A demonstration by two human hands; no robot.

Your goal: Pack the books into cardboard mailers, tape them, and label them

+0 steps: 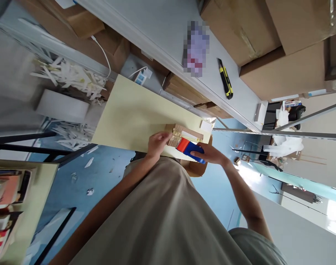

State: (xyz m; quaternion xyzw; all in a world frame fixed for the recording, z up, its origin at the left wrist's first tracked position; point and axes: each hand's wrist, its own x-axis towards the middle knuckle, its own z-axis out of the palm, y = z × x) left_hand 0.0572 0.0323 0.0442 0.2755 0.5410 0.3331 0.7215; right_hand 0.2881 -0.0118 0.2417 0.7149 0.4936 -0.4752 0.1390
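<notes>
A small brown cardboard package (184,133) wrapped in clear tape lies at the near edge of a pale yellow table (129,114). My left hand (157,142) presses on the package's left end with curled fingers. My right hand (210,154) grips a red and blue tape dispenser (189,148) held against the package's near side.
A yellow and black utility knife (226,79) lies on a white shelf (168,33) with large cardboard boxes (267,33). Shredded white paper strips (71,77) pile on the left. A white power strip (142,76) sits past the table. Blue floor (82,176) below.
</notes>
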